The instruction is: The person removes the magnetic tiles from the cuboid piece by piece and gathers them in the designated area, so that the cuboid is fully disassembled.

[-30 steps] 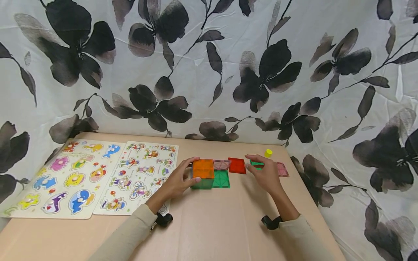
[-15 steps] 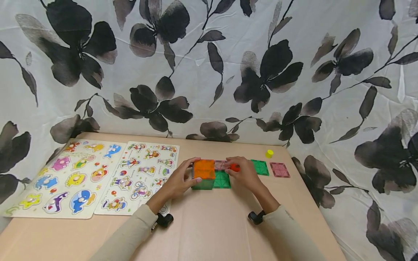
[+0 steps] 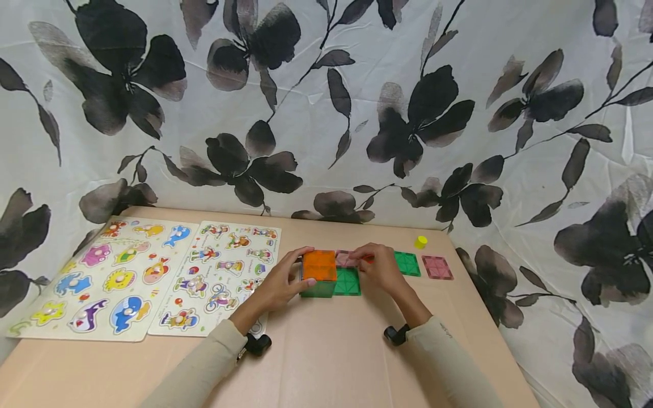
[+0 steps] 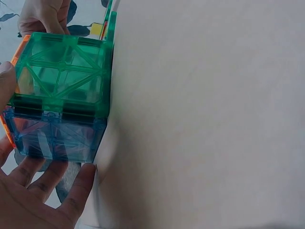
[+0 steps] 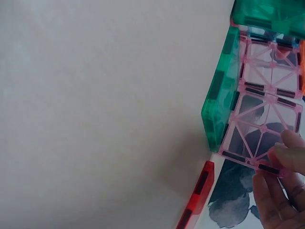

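In the head view, my left hand (image 3: 278, 281) grips a cube of see-through magnetic tiles. Its top tile (image 3: 319, 265) is orange, while the left wrist view shows a green side (image 4: 64, 71) and a blue side (image 4: 55, 138). A flat green tile (image 3: 347, 281) adjoins the cube on the right. Behind it stands a pink tile (image 5: 262, 129), whose outer edge my right hand (image 3: 380, 269) pinches between thumb and fingers. On the table beside it, a red tile (image 5: 198, 195) is mostly covered by that hand in the head view.
Farther right lie another green tile (image 3: 407, 264) and a pink tile (image 3: 437, 267). Near the back edge is a small yellow cylinder (image 3: 420, 242). Two picture boards, one with sea animals (image 3: 102, 283) and one with toy figures (image 3: 216, 277), cover the table's left side.
My right hand has moved left from the green tile on the right to the pink tile beside the cube, covering the red tile. My left hand has stayed on the cube.
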Available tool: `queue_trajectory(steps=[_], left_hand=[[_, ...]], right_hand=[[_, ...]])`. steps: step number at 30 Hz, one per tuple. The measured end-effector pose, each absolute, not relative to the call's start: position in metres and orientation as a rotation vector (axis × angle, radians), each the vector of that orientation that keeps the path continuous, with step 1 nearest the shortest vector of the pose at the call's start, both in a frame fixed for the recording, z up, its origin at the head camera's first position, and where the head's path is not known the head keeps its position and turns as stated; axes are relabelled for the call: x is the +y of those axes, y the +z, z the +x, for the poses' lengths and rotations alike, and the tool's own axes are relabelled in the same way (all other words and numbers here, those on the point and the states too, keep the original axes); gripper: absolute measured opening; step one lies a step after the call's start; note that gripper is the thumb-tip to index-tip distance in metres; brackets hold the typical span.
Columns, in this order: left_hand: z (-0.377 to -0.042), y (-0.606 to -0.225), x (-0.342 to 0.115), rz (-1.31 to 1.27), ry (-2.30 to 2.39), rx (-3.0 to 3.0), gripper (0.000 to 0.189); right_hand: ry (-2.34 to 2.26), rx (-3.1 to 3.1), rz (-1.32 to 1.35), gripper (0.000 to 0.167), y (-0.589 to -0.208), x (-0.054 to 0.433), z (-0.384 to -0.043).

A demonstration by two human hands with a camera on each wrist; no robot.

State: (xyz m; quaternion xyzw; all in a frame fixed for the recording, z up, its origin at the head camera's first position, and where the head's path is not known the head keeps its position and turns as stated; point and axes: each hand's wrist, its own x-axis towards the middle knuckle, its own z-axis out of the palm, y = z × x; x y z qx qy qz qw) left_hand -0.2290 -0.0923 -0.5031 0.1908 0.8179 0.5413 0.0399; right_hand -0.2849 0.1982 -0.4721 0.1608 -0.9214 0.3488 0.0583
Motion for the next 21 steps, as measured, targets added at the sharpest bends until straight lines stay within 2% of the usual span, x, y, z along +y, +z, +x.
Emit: queue_trajectory(steps=[5,10,21], left_hand=[[-0.229,-0.505,-0.092,0.594,1.649,2.520,0.072],[-0.229,-0.506,-0.091,0.608,1.654,2.524,0.073],[-0.228,-0.505,-0.093,0.598,1.666,2.503,0.074]], right_hand=[[1.141,-2.742,0.432,0.026,-0.475,0.204,-0.287],[1.205,-2.654,0.397,0.019,-0.474,0.210,-0.289],[1.344,-2.628,0.307,0.019,-0.452,0.234,-0.280]])
